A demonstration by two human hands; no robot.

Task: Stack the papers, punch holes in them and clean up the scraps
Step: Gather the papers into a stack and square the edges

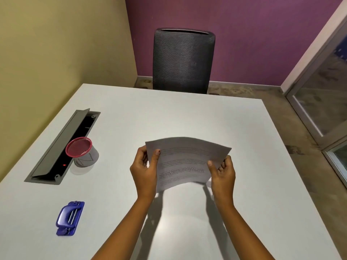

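Note:
I hold a stack of printed papers (pixel 185 162) above the middle of the white table (pixel 187 113), bowed upward between both hands. My left hand (pixel 144 171) grips the stack's left edge, thumb on top. On the right edge, my right hand (pixel 223 175) pinches it the same way. A blue hole punch (pixel 69 218) lies on the table at the near left, apart from both hands. I cannot tell how many sheets are in the stack.
A red-rimmed mesh cup (pixel 82 152) stands left of the papers beside an open grey cable tray (pixel 62 147) set into the table. A dark office chair (pixel 183 61) is tucked at the far edge. A glass partition (pixel 323 94) runs along the right.

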